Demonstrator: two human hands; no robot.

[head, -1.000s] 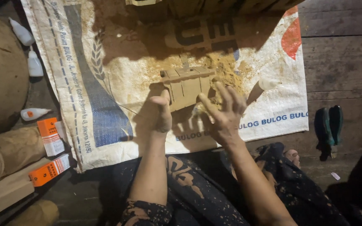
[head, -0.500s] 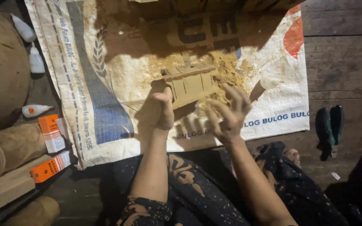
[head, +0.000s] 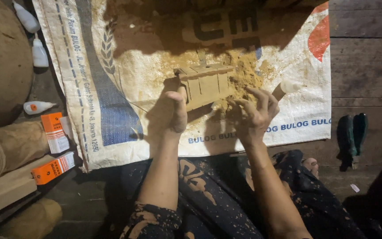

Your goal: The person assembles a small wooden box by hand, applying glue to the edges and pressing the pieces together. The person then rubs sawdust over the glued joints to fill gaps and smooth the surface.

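Note:
A small wooden box-like piece [head: 206, 84] with ribbed panels is held over a woven plastic sack [head: 111, 88] spread on the floor. My left hand [head: 171, 110] grips its left end. Just right of the piece, my right hand [head: 253, 115] has its fingers spread and bent, touching a heap of yellow-brown sawdust [head: 244, 73] on the sack. My legs in dark patterned trousers [head: 208, 186] lie below the sack.
Two orange-and-white boxes [head: 54, 132] and small white glue bottles [head: 38, 106] lie at the left. A large round wooden form [head: 1, 62] and rolled material [head: 5, 146] sit far left. A dark green tool [head: 352, 132] rests on the wooden floorboards at right.
My right hand has let go of the wooden piece and dropped to the sawdust beside it. My left hand has kept its grip and raised the piece slightly.

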